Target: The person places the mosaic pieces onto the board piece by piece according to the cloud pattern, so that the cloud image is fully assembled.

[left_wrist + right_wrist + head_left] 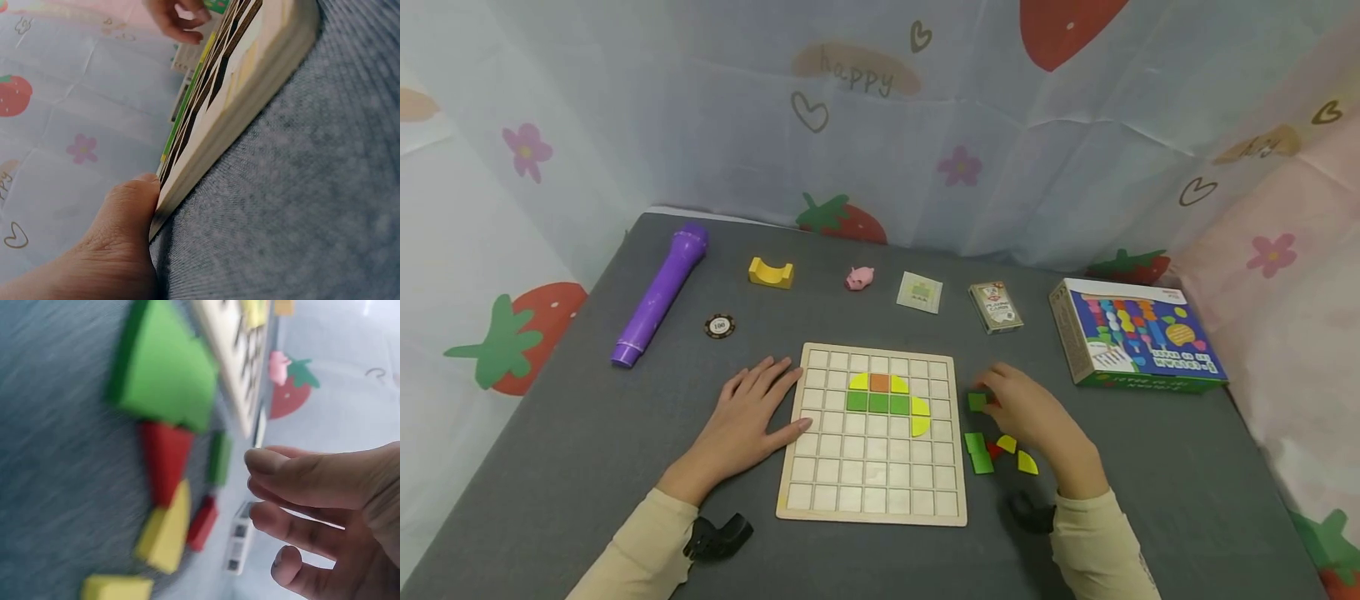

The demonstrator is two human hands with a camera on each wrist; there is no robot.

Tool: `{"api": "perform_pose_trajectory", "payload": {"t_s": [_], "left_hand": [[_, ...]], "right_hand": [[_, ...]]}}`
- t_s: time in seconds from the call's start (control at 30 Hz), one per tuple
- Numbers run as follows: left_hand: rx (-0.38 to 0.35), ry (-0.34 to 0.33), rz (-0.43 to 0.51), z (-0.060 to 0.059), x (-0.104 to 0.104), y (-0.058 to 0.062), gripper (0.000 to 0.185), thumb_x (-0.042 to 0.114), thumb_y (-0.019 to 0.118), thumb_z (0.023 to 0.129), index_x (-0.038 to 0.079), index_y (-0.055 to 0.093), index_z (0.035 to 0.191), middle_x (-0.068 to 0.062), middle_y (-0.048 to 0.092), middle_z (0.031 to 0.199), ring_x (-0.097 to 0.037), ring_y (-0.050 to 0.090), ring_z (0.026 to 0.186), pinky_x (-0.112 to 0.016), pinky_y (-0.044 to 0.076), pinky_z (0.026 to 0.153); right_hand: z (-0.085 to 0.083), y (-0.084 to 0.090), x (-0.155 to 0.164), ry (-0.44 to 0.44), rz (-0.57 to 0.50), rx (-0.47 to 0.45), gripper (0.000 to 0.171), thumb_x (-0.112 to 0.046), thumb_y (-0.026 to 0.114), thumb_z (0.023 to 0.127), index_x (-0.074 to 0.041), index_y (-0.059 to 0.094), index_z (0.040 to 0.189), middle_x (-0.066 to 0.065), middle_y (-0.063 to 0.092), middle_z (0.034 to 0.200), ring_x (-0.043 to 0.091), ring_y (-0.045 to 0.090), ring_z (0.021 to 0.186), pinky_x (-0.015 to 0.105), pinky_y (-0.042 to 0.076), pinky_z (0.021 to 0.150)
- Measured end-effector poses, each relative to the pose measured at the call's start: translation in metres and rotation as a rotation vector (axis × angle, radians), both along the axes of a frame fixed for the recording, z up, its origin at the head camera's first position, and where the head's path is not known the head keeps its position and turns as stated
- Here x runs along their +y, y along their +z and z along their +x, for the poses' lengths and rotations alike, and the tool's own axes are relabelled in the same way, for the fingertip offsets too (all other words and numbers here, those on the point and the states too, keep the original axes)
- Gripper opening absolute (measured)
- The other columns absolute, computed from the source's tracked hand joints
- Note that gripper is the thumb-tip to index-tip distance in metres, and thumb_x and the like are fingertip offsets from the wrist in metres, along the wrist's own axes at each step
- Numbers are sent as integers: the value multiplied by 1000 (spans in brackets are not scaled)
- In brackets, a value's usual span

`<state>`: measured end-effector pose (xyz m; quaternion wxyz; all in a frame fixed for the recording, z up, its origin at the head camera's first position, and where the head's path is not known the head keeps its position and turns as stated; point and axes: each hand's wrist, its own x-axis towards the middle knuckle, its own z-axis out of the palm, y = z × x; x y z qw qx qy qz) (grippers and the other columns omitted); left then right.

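Tiles [977,402] look light, stiff, best pinched edgewise; right hand [1028,410] curves loosely, holding nothing visible; left hand [739,427] lies spread.

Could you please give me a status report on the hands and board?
Left hand touching board at left edge. Right hand by green square, no grip visible. Board partly filled, no obstruction seen.

Along the desk's [1165,467] far edge, you can slip between the yellow block [771,277], pink pig [859,278] and card pack [996,307]. The printed box [1138,333] blocks you near the far right corner; nearer, the right edge offers open room. Beside your right fingers [312,481], loose tiles [981,457] crowd the right side of the wooden board [876,475]. The purple microphone [658,294] bars your way near the far left corner.
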<state>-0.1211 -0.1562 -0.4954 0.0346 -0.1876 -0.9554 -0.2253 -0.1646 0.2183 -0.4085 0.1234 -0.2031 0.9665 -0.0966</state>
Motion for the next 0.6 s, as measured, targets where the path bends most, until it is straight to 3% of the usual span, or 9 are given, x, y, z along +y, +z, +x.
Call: {"api": "perform_pose_trajectory", "payload": {"t_s": [0.13, 0.37, 0.6], "left_hand": [[4, 4, -5, 0, -1, 0, 74, 54, 58, 89, 15, 37, 148, -12, 32, 153, -33, 22, 143, -58, 17, 111], [10, 5, -4, -1, -1, -1, 74, 55, 58, 90, 15, 37, 148, -11, 33, 153, -33, 22, 143, -58, 17, 111], [12, 0, 0, -1, -1, -2, 74, 55, 58, 90, 16, 37, 148, -11, 32, 153, -32, 22, 144, -58, 17, 111]], "right_hand": [[2, -7, 6, 3, 7, -3, 35, -5, 70, 86, -4, 62, 120, 12, 58, 119, 29, 58, 110, 47, 49, 93], [-1, -17, 8, 20, -11, 49, 27, -5, 70, 87, -3, 65, 113, 10, 59, 111, 26, 59, 103, 43, 52, 89], [-2, -21, 9, -4, -23, 38, 33, -9, 70, 88, -3, 61, 118, 11, 58, 115, 26, 59, 105, 45, 50, 91]]}}
